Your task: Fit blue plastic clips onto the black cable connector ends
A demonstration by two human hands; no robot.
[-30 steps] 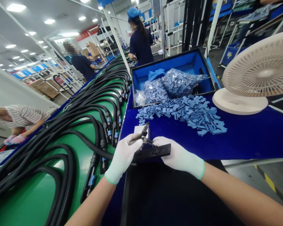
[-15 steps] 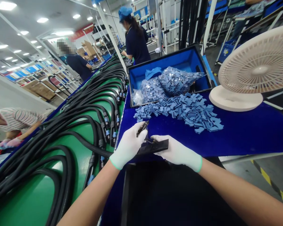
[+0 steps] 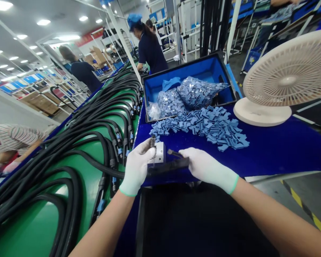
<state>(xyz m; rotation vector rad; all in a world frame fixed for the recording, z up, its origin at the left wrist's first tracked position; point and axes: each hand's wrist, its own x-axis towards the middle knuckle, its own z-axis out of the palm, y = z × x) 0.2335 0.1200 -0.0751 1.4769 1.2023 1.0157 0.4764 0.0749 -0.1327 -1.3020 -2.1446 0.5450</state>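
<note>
My left hand (image 3: 137,160), in a white glove, is closed on a black spring-like coil (image 3: 152,141) that stands up from its fingers. A black hose (image 3: 107,170) passes behind this hand, and a dark, blurred piece (image 3: 169,166) runs from there to the other hand. My right hand (image 3: 203,162), also gloved, is closed around the right end of that dark piece. A short dark lead with a small tip (image 3: 173,152) sticks out from its fingers. Between the hands is a silver metal block (image 3: 160,152) with small holes, on the blue table.
A heap of small blue clips (image 3: 203,125) lies before a blue crate (image 3: 187,71) holding bagged clips (image 3: 200,91). At right stands a fan (image 3: 289,82). Many black hoses (image 3: 96,117) cover the green belt (image 3: 18,235). Several people work nearby.
My hands have moved apart, and the silver block now shows between them. The coil has turned more upright. My right hand has shifted rightward along the dark piece.
</note>
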